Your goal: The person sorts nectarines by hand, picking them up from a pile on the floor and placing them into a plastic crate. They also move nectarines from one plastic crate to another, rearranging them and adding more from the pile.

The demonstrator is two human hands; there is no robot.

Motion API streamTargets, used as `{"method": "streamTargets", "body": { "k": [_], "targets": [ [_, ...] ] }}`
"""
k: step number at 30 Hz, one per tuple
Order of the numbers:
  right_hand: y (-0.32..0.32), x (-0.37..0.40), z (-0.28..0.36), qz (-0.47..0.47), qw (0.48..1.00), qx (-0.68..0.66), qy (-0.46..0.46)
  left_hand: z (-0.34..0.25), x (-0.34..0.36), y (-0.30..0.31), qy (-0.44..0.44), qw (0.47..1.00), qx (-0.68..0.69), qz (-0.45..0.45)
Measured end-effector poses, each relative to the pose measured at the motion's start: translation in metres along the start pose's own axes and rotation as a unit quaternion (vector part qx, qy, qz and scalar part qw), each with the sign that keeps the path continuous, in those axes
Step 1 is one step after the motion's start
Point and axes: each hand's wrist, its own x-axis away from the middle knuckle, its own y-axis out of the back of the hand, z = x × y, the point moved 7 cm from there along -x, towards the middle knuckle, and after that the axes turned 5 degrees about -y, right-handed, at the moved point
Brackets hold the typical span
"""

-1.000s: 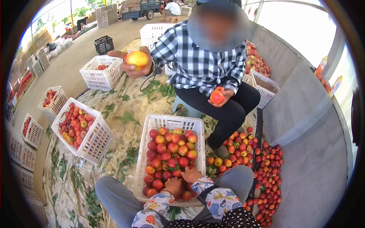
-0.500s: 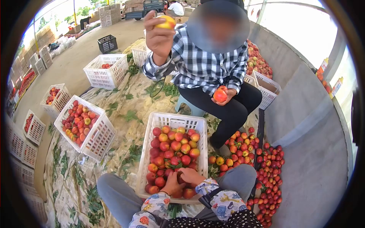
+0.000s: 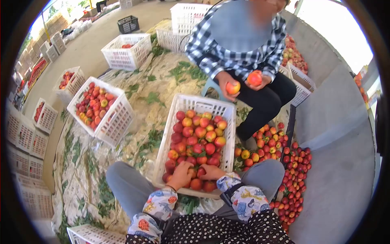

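Note:
A white plastic crate (image 3: 230, 134) full of red and yellow fruit (image 3: 200, 132) stands between my knees. Both of my hands are inside its near end, resting on the fruit. My left hand (image 3: 181, 175) is curled over fruit at the near left, its fingertips partly hidden. To the right, my right hand (image 3: 212, 172) has its fingers against a dark red fruit (image 3: 201, 172); whether it grips that fruit is unclear. A small gap separates the two hands.
Opposite sits a person in a checked shirt (image 3: 243, 61), a fruit in each hand. Loose fruit (image 3: 294, 179) lies along the grey wall (image 3: 333, 162) at right. Another filled crate (image 3: 115, 122) stands at left, with more crates behind. Leaves litter the ground sheet (image 3: 134, 146).
The view has shifted, so the crate appears higher and farther right. My hands have moved apart. The other person's raised hand has come down with its fruit.

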Motion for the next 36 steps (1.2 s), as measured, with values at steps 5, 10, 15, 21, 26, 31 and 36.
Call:
{"method": "streamTargets", "body": {
  "k": [5, 10, 15, 21, 26, 31, 36],
  "targets": [
    [0.025, 0.01, 0.016, 0.006, 0.997, -0.035, -0.07, -0.033, 0.031, 0.089, 0.044, 0.954, -0.268, 0.125],
    [0.041, 0.002, 0.047, 0.026, 0.973, -0.213, -0.086, -0.025, 0.055, 0.078, 0.026, 0.928, -0.33, 0.17],
    [0.021, -0.034, 0.099, 0.042, 0.96, -0.278, -0.002, -0.008, 0.057, 0.048, 0.123, 0.929, -0.268, 0.223],
    [-0.035, -0.07, 0.119, 0.027, 0.993, -0.084, 0.074, -0.019, 0.069, 0.064, 0.137, 0.951, -0.23, 0.153],
    [-0.019, -0.054, 0.114, 0.018, 0.987, -0.122, 0.099, -0.028, 0.047, 0.074, 0.023, 0.972, -0.233, 0.01],
    [0.135, 0.045, 0.153, -0.182, 0.958, -0.082, 0.204, -0.017, 0.046, 0.061, 0.023, 0.964, -0.26, 0.05],
    [0.25, 0.203, 0.107, -0.316, 0.896, -0.277, 0.142, -0.022, 0.044, 0.062, 0.03, 0.963, -0.261, 0.058]
  ]
}}
